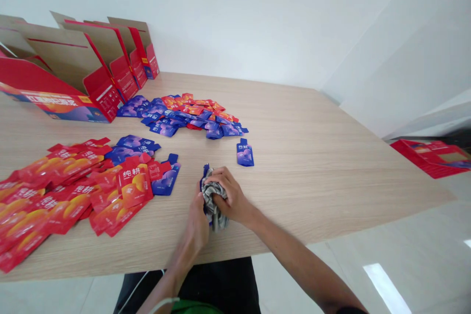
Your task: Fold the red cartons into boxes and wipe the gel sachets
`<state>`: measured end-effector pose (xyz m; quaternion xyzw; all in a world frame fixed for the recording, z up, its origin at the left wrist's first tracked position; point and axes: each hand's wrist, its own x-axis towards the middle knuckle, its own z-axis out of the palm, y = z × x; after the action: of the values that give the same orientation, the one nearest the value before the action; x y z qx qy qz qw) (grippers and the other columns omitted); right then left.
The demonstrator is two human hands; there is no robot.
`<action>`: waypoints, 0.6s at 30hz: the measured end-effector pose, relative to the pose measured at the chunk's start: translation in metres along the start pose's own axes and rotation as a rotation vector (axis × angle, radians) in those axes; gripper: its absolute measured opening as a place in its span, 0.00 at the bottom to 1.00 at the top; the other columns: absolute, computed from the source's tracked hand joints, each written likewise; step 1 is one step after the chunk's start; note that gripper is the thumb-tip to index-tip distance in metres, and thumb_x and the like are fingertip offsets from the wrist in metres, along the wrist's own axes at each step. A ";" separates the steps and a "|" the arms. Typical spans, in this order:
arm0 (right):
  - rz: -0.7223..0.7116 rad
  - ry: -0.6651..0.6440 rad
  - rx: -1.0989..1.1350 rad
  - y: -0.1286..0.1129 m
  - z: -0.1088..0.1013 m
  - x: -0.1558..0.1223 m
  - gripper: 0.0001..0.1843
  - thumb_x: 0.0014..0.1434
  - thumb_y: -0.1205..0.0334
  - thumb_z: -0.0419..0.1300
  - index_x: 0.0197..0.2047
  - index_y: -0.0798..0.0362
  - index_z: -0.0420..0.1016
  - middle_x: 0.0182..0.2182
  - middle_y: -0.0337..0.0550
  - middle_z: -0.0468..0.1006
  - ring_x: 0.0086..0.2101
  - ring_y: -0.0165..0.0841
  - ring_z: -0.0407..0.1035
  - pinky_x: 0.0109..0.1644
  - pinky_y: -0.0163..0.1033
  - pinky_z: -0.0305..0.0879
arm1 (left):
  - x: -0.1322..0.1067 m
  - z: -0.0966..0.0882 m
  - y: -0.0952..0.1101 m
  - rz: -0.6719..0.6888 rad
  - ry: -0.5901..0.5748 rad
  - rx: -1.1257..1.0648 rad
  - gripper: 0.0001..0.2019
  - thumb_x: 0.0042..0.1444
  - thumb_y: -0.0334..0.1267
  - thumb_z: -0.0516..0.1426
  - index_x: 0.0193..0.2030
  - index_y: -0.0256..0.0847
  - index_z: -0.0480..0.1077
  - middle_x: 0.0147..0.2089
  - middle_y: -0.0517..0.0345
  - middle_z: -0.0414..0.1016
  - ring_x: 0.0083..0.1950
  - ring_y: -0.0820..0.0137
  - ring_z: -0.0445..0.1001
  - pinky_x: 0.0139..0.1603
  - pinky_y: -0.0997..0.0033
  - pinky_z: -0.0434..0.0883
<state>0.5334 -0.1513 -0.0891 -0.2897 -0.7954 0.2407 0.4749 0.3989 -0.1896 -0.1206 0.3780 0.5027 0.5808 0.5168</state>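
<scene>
Close to the table's front edge, my right hand (233,198) is closed around a crumpled grey striped cloth (214,196). The cloth presses against a blue pouch (205,169), most of which it hides. From the other side my left hand (197,221) grips that pouch by its edge, with the fingers partly out of sight. A single blue pouch (245,153) lies flat beyond my right hand. Another blue pouch (166,175) lies to the left, beside a heap of red pouches (73,186).
Several open red cartons (66,103) stand at the back left against the wall. Before them a mixed pile of blue and orange pouches (191,115) spreads over the wooden table (312,157). Beyond the right table edge sits a red box (434,157).
</scene>
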 end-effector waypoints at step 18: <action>-0.067 -0.202 0.063 -0.006 -0.003 0.002 0.15 0.65 0.69 0.60 0.54 0.50 0.75 0.48 0.50 0.74 0.51 0.42 0.72 0.58 0.48 0.76 | 0.018 -0.006 0.013 -0.079 0.130 -0.081 0.16 0.61 0.54 0.53 0.29 0.49 0.70 0.33 0.54 0.80 0.62 0.51 0.79 0.75 0.50 0.67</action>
<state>0.5341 -0.1539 -0.0830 -0.2221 -0.8404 0.2775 0.4091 0.3872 -0.1725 -0.1105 0.2980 0.5257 0.6032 0.5206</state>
